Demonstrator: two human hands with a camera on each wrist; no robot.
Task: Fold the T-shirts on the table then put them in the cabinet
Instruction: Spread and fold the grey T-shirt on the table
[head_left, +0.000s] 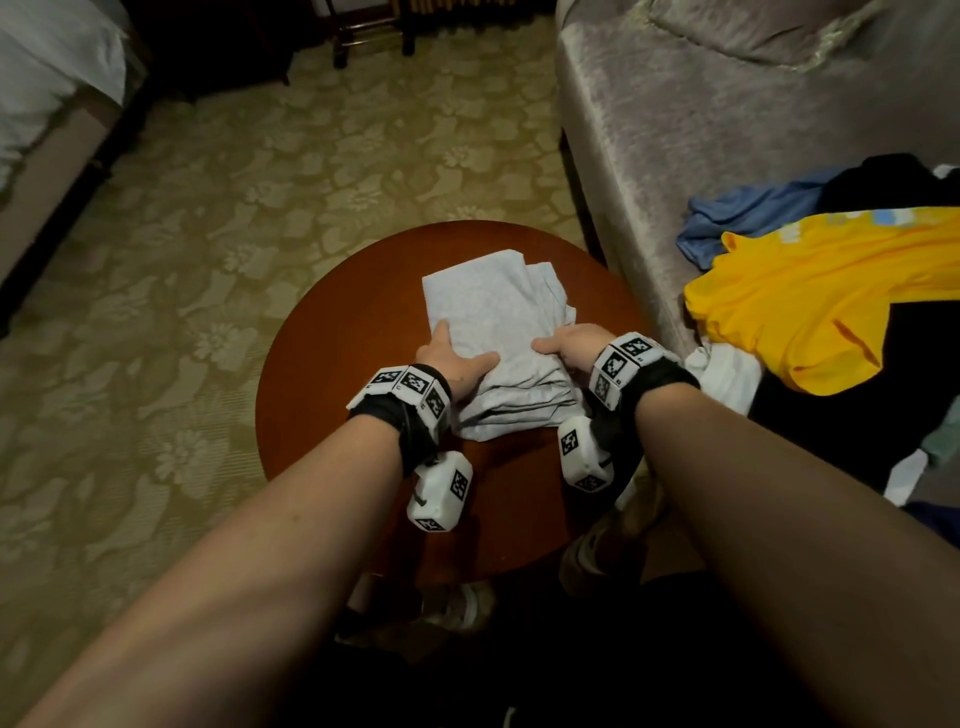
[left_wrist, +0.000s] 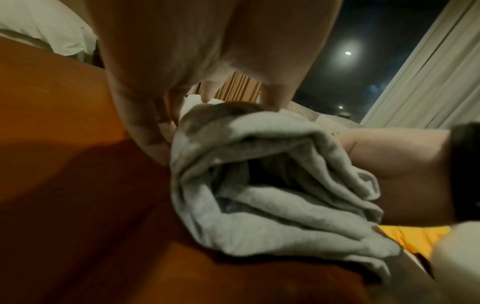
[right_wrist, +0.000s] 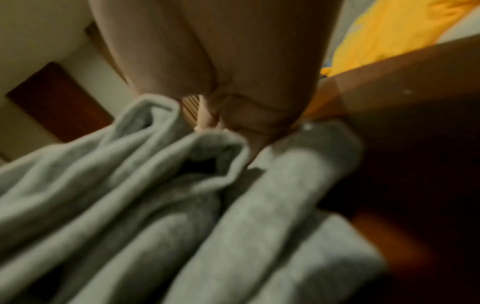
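Observation:
A folded grey T-shirt (head_left: 493, 306) lies on the round red-brown table (head_left: 332, 343). My left hand (head_left: 457, 358) holds its left side, thumb laid on top and fingers down along the edge. My right hand (head_left: 569, 340) holds the right side, thumb on top and fingers curled over the stacked folds. The left wrist view shows the grey T-shirt (left_wrist: 259, 195) as layered folds with my left hand (left_wrist: 194, 61) above them, its fingers (left_wrist: 158, 131) against the cloth's edge. In the blurred right wrist view my right hand (right_wrist: 233, 72) curls into the grey T-shirt (right_wrist: 130, 205).
A grey sofa (head_left: 675, 130) stands right of the table with a heap of clothes: a yellow shirt (head_left: 831, 301), a blue garment (head_left: 753, 218), black and white pieces. Patterned carpet (head_left: 260, 182) surrounds the table. A bed (head_left: 47, 104) is far left.

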